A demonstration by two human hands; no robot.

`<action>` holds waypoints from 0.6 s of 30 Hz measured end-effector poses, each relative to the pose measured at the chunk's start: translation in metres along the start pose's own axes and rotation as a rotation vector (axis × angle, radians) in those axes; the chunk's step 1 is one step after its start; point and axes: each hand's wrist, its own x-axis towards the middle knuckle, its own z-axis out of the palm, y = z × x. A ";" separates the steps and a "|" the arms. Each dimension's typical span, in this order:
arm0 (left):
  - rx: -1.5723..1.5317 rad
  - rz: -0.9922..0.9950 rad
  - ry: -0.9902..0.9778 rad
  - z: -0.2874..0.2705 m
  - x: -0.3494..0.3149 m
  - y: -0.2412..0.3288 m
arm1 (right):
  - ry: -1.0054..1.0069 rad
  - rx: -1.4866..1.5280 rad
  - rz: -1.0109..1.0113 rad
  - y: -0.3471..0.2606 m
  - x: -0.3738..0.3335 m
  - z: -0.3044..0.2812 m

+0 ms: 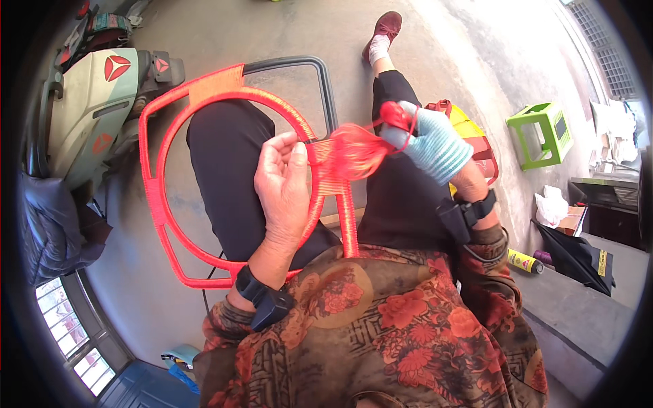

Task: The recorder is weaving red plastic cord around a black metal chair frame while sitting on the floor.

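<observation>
Across my lap lies a frame (pixel 161 197), a rounded rectangle with a ring inside, mostly wrapped in bright orange-red cord. One top corner, a grey bar (pixel 325 85), is bare. My left hand (pixel 282 183) is bare, its fingers curled and thumb pressed in, right beside the wrapped joint at the ring's right side. What it pinches is hidden. My right hand (pixel 428 139), in a light-blue striped glove, is closed on a bundle of red cord (pixel 357 151). Loose strands fan from that joint to the glove, and a loop hangs around the gloved fingers.
To the left stands a pale scooter (pixel 98 102) with a dark padded cover (pixel 58 224). On the right are a green plastic stool (pixel 541 136), a red and yellow bag (pixel 476 139), a yellow can (pixel 525 262) and a black pouch (pixel 578 262) by a concrete ledge (pixel 578 326).
</observation>
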 end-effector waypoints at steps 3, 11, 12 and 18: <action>-0.114 -0.168 -0.023 -0.003 0.002 -0.011 | 0.362 -0.430 0.045 0.073 -0.015 -0.025; -0.292 -0.302 -0.067 0.006 0.006 -0.011 | 1.138 1.029 0.216 0.169 -0.048 -0.099; -0.292 -0.300 -0.053 0.005 0.006 -0.012 | 1.033 1.137 0.235 0.153 -0.037 -0.089; -0.339 -0.328 -0.053 0.007 0.008 -0.014 | -0.172 0.646 0.295 0.027 0.000 0.023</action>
